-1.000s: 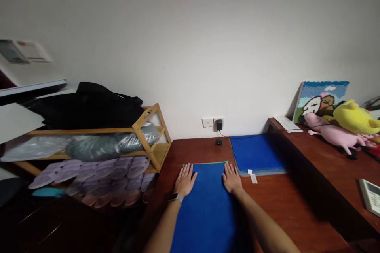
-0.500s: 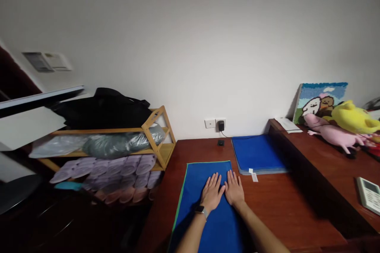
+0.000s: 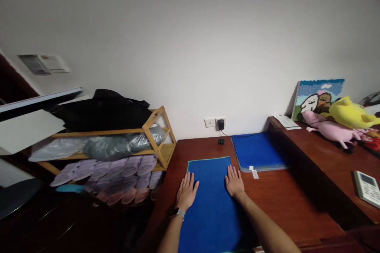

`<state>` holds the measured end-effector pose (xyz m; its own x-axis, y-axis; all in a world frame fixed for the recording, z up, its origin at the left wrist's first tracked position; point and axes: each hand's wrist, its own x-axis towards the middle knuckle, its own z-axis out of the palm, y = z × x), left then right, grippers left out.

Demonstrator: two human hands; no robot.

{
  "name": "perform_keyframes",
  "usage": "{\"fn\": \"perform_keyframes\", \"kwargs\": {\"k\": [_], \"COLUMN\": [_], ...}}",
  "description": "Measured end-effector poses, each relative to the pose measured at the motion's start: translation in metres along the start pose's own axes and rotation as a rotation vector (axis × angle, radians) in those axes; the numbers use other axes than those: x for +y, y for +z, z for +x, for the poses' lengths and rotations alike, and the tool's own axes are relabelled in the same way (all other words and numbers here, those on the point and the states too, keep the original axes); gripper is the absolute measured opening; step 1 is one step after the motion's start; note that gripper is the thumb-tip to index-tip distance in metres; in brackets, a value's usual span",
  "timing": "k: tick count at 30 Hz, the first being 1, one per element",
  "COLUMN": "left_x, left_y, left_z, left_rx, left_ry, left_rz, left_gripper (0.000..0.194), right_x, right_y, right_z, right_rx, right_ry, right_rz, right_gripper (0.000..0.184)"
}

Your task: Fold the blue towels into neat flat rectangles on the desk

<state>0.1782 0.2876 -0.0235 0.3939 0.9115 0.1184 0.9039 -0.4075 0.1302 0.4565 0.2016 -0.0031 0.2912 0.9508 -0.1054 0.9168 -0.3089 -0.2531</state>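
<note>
A blue cloth with green edging (image 3: 209,205) lies flat on the reddish-brown wooden table (image 3: 285,201). My left hand (image 3: 187,193) rests flat on its left edge, fingers stretched out, a watch on the wrist. On the cloth's right edge lies my right hand (image 3: 234,182), also open with the palm down. Neither hand grips anything. Behind and to the right, a stack of blue cloths (image 3: 258,152) with grey showing beneath has white tags (image 3: 255,173) at its front edge.
To the left stands a wooden rack (image 3: 166,142) with a black bag (image 3: 103,112) on top and purple slippers (image 3: 130,166) below. A black plug (image 3: 221,124) sits in the wall socket. On the right-hand surface are plush toys (image 3: 329,128) and a white calculator-like device (image 3: 368,187).
My left hand has slid left across the cloth, from beside my right hand to the cloth's left edge. My right hand has stayed near the right edge.
</note>
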Motion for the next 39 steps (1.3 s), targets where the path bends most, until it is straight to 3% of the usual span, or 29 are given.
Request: {"fn": "perform_keyframes", "kwargs": {"k": [4, 7, 11, 14, 17, 23, 26, 32, 36, 39], "left_x": [0.024, 0.07, 0.141, 0.164, 0.149, 0.057, 0.025, 0.022, 0.025, 0.042], "left_y": [-0.007, -0.003, 0.009, 0.014, 0.014, 0.01, 0.006, -0.004, -0.009, -0.011], "left_z": [-0.006, -0.021, -0.035, -0.037, -0.039, -0.058, -0.068, -0.07, -0.068, -0.071], "left_rx": [0.061, 0.095, 0.001, -0.051, -0.049, -0.003, 0.033, 0.014, 0.015, 0.089], "left_ry": [0.04, 0.178, 0.335, 0.344, 0.341, 0.113, 0.057, 0.045, 0.031, 0.025], "left_rz": [-0.014, -0.057, -0.11, -0.122, -0.104, -0.015, 0.02, 0.004, -0.014, -0.023], "left_gripper": [0.073, 0.069, 0.067, 0.066, 0.066, 0.069, 0.071, 0.074, 0.073, 0.069], "right_x": [0.005, 0.008, 0.006, 0.004, 0.002, 0.0, -0.001, 0.001, 0.002, 0.001], "right_y": [0.005, 0.018, 0.026, 0.022, 0.018, 0.018, 0.014, 0.004, 0.009, 0.016], "right_z": [-0.016, -0.039, -0.057, -0.059, -0.059, -0.06, -0.059, -0.074, -0.097, -0.109], "right_rx": [0.038, 0.077, 0.04, 0.014, 0.031, 0.041, 0.024, 0.007, 0.039, 0.021], "right_ry": [0.005, -0.004, -0.037, -0.051, -0.032, 0.003, 0.015, 0.01, -0.007, -0.017], "right_rz": [0.052, 0.064, 0.027, -0.006, 0.002, 0.042, 0.037, 0.059, 0.068, 0.074], "right_gripper": [0.065, 0.065, 0.064, 0.063, 0.064, 0.065, 0.065, 0.064, 0.064, 0.064]}}
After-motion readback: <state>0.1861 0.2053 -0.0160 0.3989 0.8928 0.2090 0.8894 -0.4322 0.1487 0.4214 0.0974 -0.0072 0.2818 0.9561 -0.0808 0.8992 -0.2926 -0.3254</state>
